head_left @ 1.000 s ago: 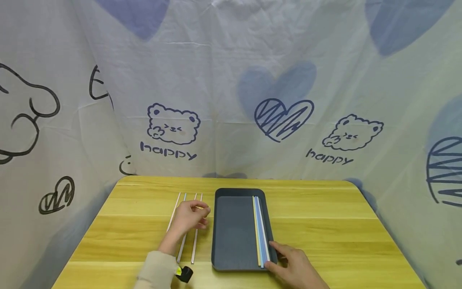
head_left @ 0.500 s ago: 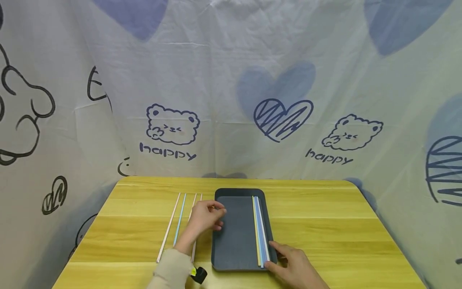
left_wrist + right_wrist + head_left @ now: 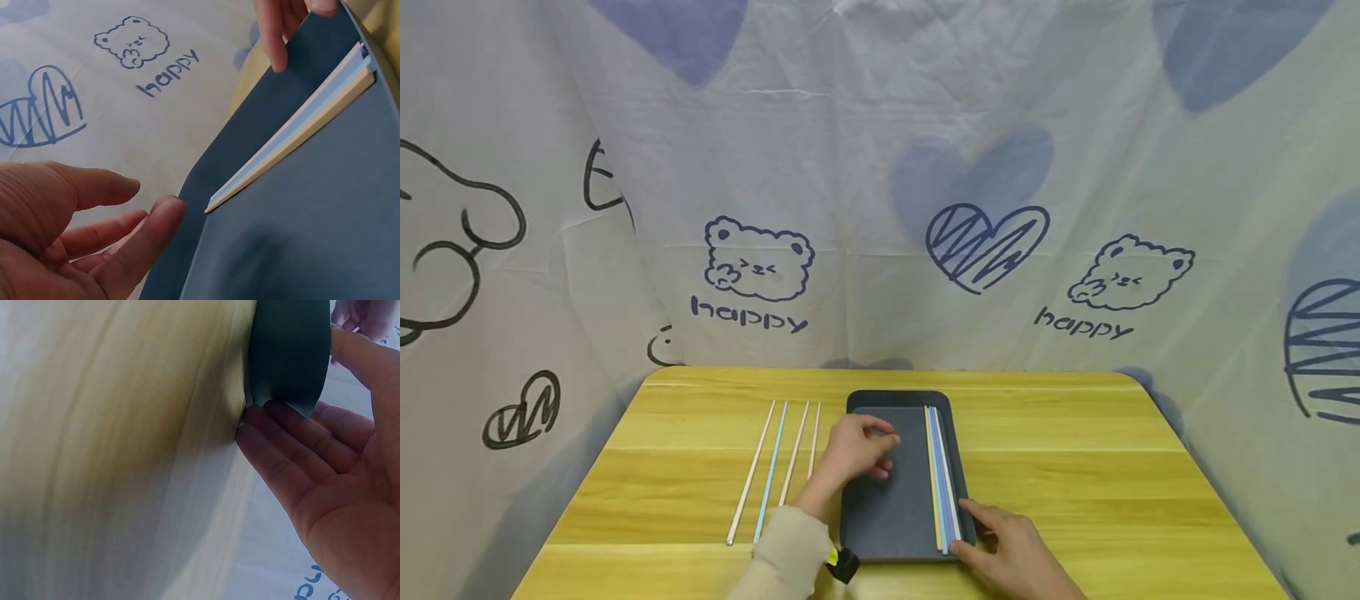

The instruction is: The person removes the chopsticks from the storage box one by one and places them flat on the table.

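A person's left hand hangs above a dark tray on a wooden table, thumb and fingertips apart, holding nothing. The right hand grips the tray's near right corner, fingers against the outer wall and thumb apparently at the rim. Inside the tray, a tight row of sticks, yellow, blue and white, lies along the right side. Left of the tray, a light blue stick and three pale pink sticks lie spaced apart, the left arm crossing in front of some. Behind hangs a white curtain printed with bears, hearts and "happy."
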### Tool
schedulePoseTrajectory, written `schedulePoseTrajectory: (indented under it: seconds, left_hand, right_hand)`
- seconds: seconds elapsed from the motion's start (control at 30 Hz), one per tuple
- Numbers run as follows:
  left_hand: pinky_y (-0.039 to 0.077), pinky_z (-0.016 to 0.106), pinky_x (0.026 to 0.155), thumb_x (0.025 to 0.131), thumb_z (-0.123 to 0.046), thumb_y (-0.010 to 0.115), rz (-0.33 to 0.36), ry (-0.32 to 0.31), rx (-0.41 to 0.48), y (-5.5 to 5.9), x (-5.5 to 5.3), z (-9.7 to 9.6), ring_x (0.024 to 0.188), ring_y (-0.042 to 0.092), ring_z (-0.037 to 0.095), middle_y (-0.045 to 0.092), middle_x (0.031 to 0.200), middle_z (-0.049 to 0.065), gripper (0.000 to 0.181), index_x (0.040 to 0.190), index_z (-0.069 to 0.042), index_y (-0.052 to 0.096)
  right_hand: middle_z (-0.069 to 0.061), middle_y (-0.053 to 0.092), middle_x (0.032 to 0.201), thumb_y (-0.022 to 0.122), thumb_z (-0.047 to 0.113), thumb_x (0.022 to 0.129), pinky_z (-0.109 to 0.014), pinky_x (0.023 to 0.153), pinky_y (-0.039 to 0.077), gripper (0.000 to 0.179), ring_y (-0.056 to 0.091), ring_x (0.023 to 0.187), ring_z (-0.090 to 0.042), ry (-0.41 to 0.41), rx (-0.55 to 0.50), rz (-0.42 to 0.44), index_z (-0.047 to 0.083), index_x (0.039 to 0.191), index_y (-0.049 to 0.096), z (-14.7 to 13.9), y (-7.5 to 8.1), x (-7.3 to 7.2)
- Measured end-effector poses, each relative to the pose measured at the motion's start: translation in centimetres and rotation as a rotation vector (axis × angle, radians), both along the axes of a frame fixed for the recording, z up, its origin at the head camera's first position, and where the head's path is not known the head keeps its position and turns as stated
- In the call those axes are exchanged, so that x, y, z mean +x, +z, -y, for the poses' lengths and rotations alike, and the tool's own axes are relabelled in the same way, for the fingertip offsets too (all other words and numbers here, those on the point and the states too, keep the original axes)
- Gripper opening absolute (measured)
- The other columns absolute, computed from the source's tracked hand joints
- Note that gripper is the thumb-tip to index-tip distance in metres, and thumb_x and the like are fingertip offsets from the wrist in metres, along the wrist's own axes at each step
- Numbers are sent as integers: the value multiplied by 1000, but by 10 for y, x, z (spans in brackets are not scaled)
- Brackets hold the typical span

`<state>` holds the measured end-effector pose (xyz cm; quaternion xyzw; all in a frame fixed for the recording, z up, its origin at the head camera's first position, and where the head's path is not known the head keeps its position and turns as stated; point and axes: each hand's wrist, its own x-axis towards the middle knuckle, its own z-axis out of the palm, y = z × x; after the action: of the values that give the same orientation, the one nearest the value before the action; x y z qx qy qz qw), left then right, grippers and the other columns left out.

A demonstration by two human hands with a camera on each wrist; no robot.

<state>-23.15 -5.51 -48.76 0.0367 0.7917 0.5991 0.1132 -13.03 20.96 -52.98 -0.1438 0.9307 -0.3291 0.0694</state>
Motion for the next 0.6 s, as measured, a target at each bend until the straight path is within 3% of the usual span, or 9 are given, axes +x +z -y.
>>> schedulePoseTrajectory:
  seconds: [0.6]
  left_hand:
    - [66,40,57,95,-7,75,65,-9,8,-14,-1,-31,55,70,15,77,92,28,30,120,8,72]
  right_hand:
    - [-15,73,130,78,50,92,-33,82,63,70,73,100,-18,0,-5,17,3,142,64,-1,-1,-2]
